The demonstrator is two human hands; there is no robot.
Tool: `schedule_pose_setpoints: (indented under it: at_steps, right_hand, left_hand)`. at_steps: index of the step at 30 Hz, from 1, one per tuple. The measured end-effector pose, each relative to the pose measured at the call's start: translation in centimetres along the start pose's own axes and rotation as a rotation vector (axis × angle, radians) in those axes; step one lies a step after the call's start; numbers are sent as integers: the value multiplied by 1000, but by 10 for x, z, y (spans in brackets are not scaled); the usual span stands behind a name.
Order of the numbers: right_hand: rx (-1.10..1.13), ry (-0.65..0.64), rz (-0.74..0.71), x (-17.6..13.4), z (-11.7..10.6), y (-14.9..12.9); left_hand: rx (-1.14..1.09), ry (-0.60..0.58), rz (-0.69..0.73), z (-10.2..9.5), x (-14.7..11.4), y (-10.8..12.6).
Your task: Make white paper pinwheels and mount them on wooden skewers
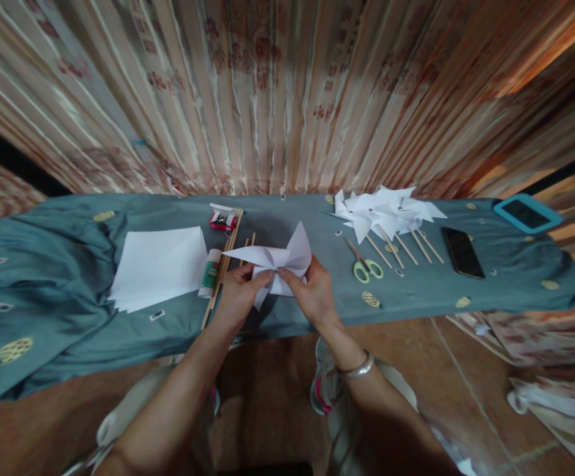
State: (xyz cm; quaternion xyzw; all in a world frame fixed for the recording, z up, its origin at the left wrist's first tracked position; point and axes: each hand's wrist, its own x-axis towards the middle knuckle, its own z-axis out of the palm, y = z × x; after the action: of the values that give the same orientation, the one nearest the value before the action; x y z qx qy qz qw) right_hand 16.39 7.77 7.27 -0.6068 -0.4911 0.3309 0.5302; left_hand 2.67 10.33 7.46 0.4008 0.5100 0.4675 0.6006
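A white paper pinwheel (294,254) is held above the cloth, its blades folded in to a small pin at the centre. My left hand (240,289) grips its left side, thumb pressed close to the pin. On the other side my right hand (315,289) pinches the paper, with its thumb also near the centre. The fingers beneath the paper are hidden. Just left of my left hand lie several thin wooden sticks (223,272) and a green-and-white glue stick (210,272).
A stack of white paper (161,264) lies left, below an open red box of pins (222,217). To the right are green-handled scissors (366,268), several finished pinwheels (386,211) on sticks, a black phone (462,252) and a blue-framed tablet (528,213). A curtain (277,99) hangs behind.
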Motion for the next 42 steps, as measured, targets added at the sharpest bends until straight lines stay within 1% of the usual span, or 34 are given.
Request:
schedule_pose_setpoints:
  at_steps: [6, 13, 16, 20, 22, 28, 34, 38, 42]
  right_hand:
    - [-18, -4, 5, 0, 1, 1]
    - [35, -25, 21, 2, 2, 7]
    - [106, -40, 34, 3, 2, 7]
    - [265, -119, 71, 6, 1, 8]
    - [295, -126, 77, 7, 0, 9]
    - [216, -122, 84, 8, -3, 9]
    - [250, -112, 105, 6, -5, 5]
    - [260, -142, 153, 3, -3, 7]
    - [304, -145, 189, 5, -5, 8]
  left_hand:
    - [-16, -9, -11, -1, -1, -1]
    - [5, -16, -15, -2, -1, -3]
    - [-24, -13, -47, -1, -1, -2]
    - [-95, -31, -98, 0, -1, 1]
    - [-110, -43, -104, 0, -1, 1]
    - [-52, -87, -56, -4, 0, 0]
    - [-1, -133, -43, -6, -1, 1]
    - [22, -161, -54, -10, -2, -1]
    - [19, -173, -54, -11, -2, -3]
